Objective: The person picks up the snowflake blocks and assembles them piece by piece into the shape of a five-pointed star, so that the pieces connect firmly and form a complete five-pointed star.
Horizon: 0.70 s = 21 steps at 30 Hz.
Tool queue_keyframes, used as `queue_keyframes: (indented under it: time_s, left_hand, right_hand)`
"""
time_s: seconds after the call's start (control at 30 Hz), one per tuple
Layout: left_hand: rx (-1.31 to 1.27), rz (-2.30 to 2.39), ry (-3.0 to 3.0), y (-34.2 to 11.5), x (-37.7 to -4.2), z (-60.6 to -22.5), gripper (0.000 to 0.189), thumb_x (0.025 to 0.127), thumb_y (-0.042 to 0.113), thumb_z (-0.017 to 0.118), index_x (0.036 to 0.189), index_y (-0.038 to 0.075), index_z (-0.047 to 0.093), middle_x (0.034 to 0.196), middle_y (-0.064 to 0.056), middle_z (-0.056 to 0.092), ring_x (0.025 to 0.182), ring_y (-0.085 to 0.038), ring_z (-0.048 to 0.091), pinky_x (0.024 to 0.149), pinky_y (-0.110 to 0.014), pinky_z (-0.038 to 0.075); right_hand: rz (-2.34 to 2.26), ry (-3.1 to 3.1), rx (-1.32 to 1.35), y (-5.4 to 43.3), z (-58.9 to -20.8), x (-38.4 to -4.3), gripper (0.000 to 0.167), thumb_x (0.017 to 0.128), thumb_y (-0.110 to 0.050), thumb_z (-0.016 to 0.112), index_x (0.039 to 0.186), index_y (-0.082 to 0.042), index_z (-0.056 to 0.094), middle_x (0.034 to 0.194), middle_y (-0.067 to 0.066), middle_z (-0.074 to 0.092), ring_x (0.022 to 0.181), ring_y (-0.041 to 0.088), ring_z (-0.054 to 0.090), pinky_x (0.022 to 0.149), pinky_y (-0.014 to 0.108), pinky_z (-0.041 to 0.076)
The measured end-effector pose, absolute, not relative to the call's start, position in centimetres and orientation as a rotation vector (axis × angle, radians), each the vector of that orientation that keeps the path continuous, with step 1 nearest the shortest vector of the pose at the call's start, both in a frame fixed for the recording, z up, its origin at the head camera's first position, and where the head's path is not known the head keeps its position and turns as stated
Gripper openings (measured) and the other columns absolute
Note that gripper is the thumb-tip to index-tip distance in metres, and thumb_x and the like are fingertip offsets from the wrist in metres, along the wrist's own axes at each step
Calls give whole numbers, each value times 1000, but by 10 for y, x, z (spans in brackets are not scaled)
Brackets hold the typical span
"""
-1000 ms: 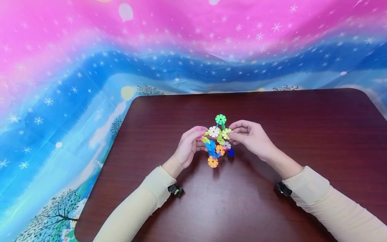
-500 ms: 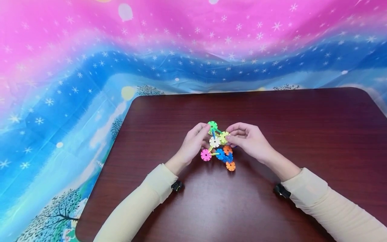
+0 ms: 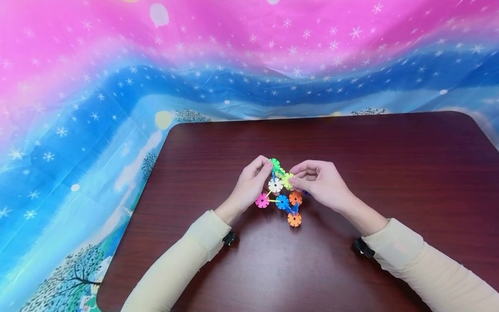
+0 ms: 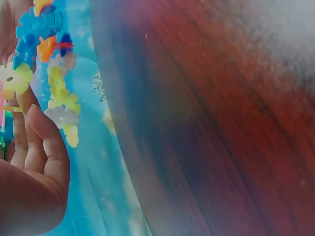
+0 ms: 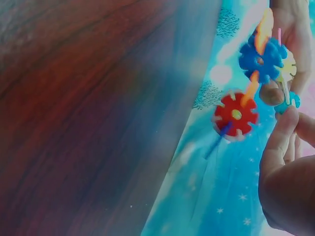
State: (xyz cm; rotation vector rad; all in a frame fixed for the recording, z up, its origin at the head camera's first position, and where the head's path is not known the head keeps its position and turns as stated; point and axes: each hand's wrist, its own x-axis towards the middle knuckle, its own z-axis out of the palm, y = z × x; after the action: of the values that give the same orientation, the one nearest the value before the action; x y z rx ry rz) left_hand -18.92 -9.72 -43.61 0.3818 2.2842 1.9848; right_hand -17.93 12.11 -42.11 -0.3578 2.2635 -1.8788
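Between the two hands is a linked chain of notched snowflake discs, held above the table. My left hand (image 3: 249,180) pinches the green disc (image 3: 275,164) at its top. My right hand (image 3: 321,182) grips the yellow-green disc (image 3: 287,180) between thumb and fingers. Below them hang a white disc (image 3: 275,185), a pink disc (image 3: 262,200), a blue disc (image 3: 282,202) and two orange discs (image 3: 294,219). In the right wrist view, a red disc (image 5: 236,114) joins on beyond a dark blue one (image 5: 261,60). The fingers partly hide the upper discs.
The dark red-brown wooden table (image 3: 370,151) spreads out under both hands. Behind it and along its left side hangs a pink and blue cloth (image 3: 249,91) with snowflakes. Each wrist wears a small black camera (image 3: 363,248) by the sleeve cuff.
The linked discs have been turned, so the pink disc now hangs low on the left. My left hand has moved from the pink disc to the green one; my right hand keeps its yellow-green disc.
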Motion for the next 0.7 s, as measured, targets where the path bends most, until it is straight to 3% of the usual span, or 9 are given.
queue_keyframes:
  time_s: [0.13, 0.27, 0.5, 0.7]
  left_hand:
    - [431, 1939, 2288, -99, -189, -435, 23, 112, 27, 50, 103, 9, 59, 89, -25, 56, 77, -44, 60, 69, -64, 56]
    - [461, 1878, 2310, -102, -190, -436, 21, 111, 28, 51, 103, 10, 60, 86, -18, 57, 77, -40, 60, 66, -60, 57]
    - [504, 1831, 2287, -103, -189, -440, 21, 111, 29, 51, 104, 11, 59, 78, -7, 59, 77, -49, 60, 66, -57, 58]
    - [503, 1899, 2306, -100, -188, -442, 21, 111, 26, 51, 102, 9, 59, 84, -13, 58, 75, -40, 59, 64, -53, 53]
  right_hand:
    - [-1866, 2292, -351, 121, -419, -178, 23, 92, -4, 78, 112, 6, 71, 92, 17, 74, 82, 30, 76, 76, 37, 63]
    - [-1830, 2283, -360, 121, -417, -177, 23, 92, -4, 77, 112, 6, 71, 92, 17, 75, 81, 38, 74, 76, 44, 62]
    - [-1780, 2290, -385, 124, -417, -177, 22, 93, -4, 76, 112, 5, 71, 90, 16, 74, 80, 43, 74, 75, 47, 62]
    - [-1809, 2308, -401, 123, -420, -176, 22, 93, -6, 77, 112, 3, 71, 90, 15, 74, 81, 39, 74, 75, 45, 63]
